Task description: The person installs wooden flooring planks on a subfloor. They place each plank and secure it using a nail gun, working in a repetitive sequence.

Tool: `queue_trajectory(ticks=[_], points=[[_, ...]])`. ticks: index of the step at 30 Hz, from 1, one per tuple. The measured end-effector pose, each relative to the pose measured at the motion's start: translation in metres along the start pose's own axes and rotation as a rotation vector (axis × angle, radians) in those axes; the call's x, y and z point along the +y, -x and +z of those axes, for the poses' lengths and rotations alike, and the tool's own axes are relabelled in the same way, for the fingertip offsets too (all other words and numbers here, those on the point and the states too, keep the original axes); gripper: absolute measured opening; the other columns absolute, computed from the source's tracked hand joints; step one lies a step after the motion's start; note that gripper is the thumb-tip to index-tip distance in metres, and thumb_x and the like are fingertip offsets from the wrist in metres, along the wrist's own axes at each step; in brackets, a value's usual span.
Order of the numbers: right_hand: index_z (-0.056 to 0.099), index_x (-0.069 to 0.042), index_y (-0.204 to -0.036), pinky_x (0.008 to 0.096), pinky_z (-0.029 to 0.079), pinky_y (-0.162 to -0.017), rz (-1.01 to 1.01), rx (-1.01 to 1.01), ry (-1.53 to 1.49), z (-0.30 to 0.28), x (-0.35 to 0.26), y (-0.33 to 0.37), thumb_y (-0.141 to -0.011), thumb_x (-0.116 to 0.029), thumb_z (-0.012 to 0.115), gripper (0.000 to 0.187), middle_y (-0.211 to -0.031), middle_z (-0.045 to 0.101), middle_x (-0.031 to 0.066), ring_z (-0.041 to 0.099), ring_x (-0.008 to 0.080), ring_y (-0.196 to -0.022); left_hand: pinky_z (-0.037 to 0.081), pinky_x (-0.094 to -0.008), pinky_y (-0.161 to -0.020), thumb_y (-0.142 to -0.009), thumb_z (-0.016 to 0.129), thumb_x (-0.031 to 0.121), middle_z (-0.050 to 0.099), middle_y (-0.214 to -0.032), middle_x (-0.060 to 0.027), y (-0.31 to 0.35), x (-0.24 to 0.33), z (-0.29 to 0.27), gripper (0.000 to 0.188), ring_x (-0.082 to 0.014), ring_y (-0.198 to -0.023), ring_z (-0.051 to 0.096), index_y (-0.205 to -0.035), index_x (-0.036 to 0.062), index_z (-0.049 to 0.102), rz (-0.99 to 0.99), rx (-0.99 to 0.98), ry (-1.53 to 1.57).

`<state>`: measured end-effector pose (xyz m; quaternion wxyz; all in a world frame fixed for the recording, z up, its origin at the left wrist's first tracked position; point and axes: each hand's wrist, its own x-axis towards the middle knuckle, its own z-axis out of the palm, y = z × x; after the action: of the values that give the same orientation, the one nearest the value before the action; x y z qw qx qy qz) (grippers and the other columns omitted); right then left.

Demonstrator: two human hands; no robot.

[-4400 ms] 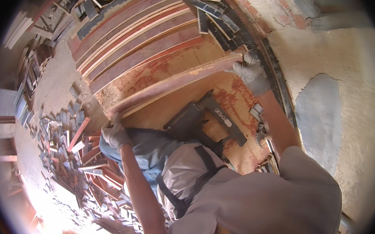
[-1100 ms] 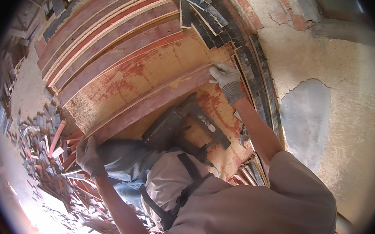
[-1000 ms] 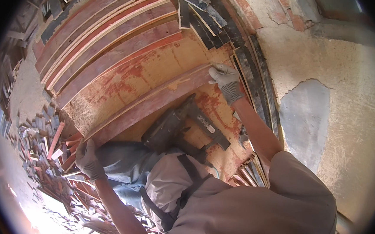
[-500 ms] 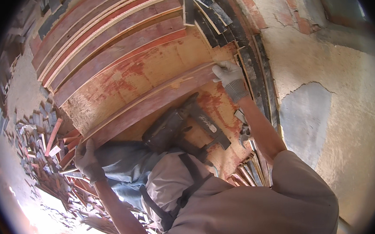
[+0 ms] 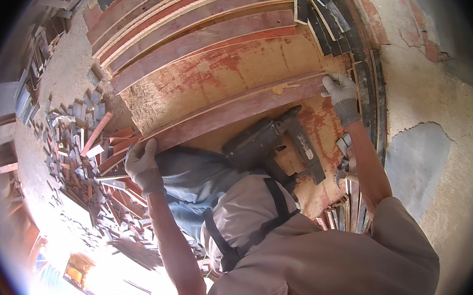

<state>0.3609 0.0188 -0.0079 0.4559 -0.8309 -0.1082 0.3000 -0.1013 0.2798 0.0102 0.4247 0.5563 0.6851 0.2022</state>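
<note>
A long reddish-brown wooden strip [image 5: 244, 107] lies crosswise over a stained wooden board [image 5: 198, 76] in front of me. Its left end is in the gloved fingers of my left hand [image 5: 143, 166], with the thumb up along the end. My right hand [image 5: 343, 93], also gloved, grips the right end beside dark edge strips [image 5: 380, 93]. Between my arms a black nail gun [image 5: 255, 142] rests on its side, close to my body. Near my right forearm lies a hammer [image 5: 341, 174], partly hidden by the arm.
Several similar wooden strips [image 5: 207, 37] lie in parallel rows on the far side. Short dark offcuts [image 5: 326, 23] are stacked at the far right corner. Scrap wood [image 5: 83, 158] is heaped on the floor at left. A patched plaster wall [image 5: 425, 101] rises at right.
The whole view has swung, so the scene sits farther right in the picture. Both hands still hold the strip's ends, and the nail gun lies where it was.
</note>
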Motion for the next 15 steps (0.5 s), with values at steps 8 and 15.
queue_trajectory(ticks=[8, 15], points=[[0.069, 0.002, -0.113, 0.0261, 0.061, -0.067, -0.043, -0.018, 0.047, 0.0, -0.005, 0.002, -0.098, -0.021, 0.072, 0.027, -0.097, 0.071, 0.0049, 0.068, 0.0113, -0.08, 0.055, -0.0278, -0.078, -0.085, 0.085, 0.013, 0.076, -0.093, -0.0087, -0.005, -0.001, 0.003, 0.032, -0.0143, -0.083, 0.068, -0.107, -0.0068, 0.076, 0.031, 0.03, -0.016], [0.069, -0.001, -0.102, 0.0264, 0.054, -0.063, -0.037, -0.049, 0.112, 0.011, -0.02, 0.011, -0.096, -0.025, 0.073, 0.025, -0.086, 0.068, 0.0015, 0.063, 0.0092, -0.07, 0.055, -0.0268, -0.075, -0.084, 0.084, 0.012, 0.075, -0.09, -0.0072, -0.017, -0.014, -0.001, 0.031, -0.0129, -0.078, 0.066, -0.107, -0.0059, 0.075, 0.046, 0.085, -0.043]])
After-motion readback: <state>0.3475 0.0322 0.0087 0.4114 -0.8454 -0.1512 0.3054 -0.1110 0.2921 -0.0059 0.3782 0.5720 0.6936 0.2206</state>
